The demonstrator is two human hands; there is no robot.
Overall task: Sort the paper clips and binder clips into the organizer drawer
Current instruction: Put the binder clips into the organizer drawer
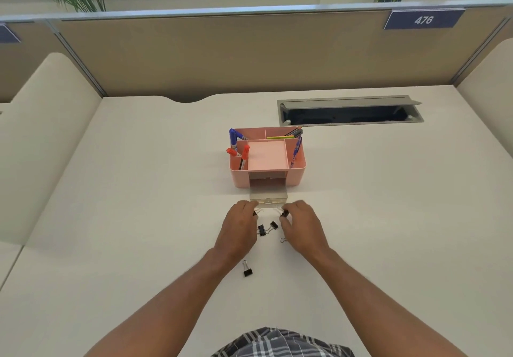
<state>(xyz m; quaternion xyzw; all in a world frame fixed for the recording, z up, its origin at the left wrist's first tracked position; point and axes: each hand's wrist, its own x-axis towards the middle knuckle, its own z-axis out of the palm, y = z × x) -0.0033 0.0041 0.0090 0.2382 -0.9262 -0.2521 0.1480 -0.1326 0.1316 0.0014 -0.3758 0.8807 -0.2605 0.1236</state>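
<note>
A pink desk organizer stands mid-desk, its clear drawer pulled out toward me. My left hand sits just left of the drawer front, fingers pinched on a small black binder clip that is mostly hidden. My right hand is at the drawer's right corner, pinching another black binder clip. Between the hands lie two black binder clips. A metal paper clip lies under my right hand. One more binder clip lies nearer me.
Red and blue markers and pencils stand in the organizer's top compartments. A grey cable hatch is open at the back right of the desk. Beige partition walls enclose the desk at the back and sides.
</note>
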